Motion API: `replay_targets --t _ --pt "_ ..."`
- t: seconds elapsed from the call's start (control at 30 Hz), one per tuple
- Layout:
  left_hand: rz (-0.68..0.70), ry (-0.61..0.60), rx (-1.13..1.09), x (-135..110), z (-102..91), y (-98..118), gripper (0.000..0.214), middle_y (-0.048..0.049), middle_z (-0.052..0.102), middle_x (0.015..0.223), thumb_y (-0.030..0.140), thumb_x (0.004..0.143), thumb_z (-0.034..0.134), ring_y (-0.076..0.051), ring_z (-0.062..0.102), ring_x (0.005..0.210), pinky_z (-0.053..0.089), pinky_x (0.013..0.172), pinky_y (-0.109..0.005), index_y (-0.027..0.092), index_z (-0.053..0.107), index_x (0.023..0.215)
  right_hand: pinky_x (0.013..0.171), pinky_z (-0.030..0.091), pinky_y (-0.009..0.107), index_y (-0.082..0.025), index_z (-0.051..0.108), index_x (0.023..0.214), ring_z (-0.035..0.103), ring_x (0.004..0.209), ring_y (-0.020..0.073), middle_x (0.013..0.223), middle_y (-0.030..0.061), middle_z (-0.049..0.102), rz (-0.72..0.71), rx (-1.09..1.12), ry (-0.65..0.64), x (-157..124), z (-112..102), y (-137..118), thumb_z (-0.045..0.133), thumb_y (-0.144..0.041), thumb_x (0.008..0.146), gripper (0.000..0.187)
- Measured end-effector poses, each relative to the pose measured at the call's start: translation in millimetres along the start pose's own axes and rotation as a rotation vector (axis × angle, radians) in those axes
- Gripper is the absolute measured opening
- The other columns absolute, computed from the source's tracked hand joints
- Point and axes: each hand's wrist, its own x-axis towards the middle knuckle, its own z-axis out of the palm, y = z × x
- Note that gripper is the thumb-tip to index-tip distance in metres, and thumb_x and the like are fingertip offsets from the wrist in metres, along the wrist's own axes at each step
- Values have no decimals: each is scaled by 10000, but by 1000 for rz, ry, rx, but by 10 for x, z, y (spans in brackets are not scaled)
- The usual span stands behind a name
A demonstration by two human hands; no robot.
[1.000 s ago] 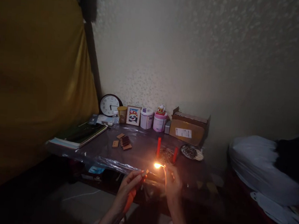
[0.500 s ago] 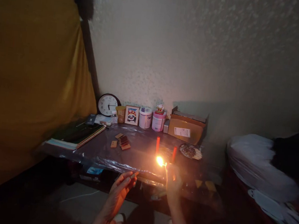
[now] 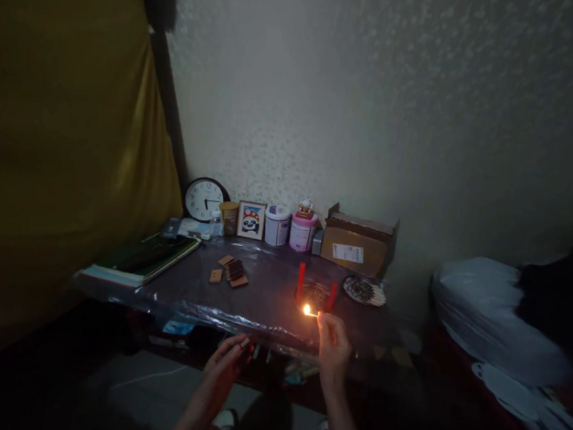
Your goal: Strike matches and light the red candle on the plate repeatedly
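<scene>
My right hand [image 3: 333, 349] pinches the end of a burning match [image 3: 312, 314] above the table's front edge. Its flame points left, just in front of a round dish [image 3: 316, 291]. At that dish stand two upright red candles, a left one [image 3: 300, 283] and a right one [image 3: 332, 295]; I see no flame on either. Lower and to the left, my left hand [image 3: 220, 368] is closed around a small flat tan piece [image 3: 244, 342], mostly hidden by the fingers. Several matches with dark heads [image 3: 364, 290] lie on a plate behind my right hand.
Tan and dark brown squares [image 3: 234, 272] lie mid-table. A green book [image 3: 149, 260] is at left. Along the wall stand a clock [image 3: 206, 199], a panda picture [image 3: 251, 220], two tubs, one white [image 3: 277, 227] and one pink [image 3: 303, 234], and a cardboard box [image 3: 358, 248].
The match flame has shrunk and the room has grown dimmer. My left hand has lowered slightly with the tan piece. My right hand stays nearly in place.
</scene>
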Motion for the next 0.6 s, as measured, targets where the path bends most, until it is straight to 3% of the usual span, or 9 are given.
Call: replay_targets --t 0.6 --pt "18 -13 27 -2 -30 -18 239 -83 699 926 286 698 685 -228 621 913 437 840 -342 170 670 905 702 480 306 -164 648 715 584 726 168 739 30 623 22 30 -33 5 59 45 589 -348 750 196"
